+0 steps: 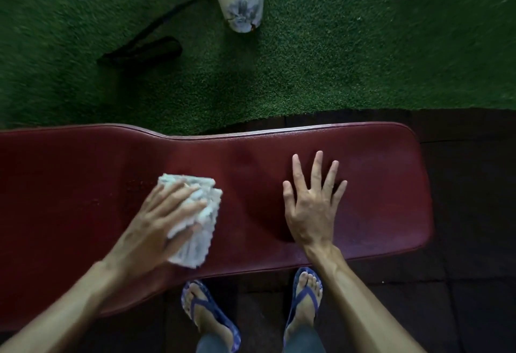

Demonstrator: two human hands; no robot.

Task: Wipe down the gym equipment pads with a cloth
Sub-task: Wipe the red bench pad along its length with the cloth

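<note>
A dark red padded bench (377, 163) runs across the view from left to right. A folded white cloth (202, 220) lies on the pad left of its middle. My left hand (159, 221) lies on top of the cloth, fingers spread over it and pressing it onto the pad. My right hand (312, 202) rests flat on the pad to the right, fingers straight and spread, holding nothing.
Green artificial turf (363, 45) lies beyond the bench, with a tall white floral bin (241, 3) standing on it and a dark strap (145, 48) lying on it to the left. Dark floor tiles (460, 297) are under my feet in blue flip-flops (208, 313).
</note>
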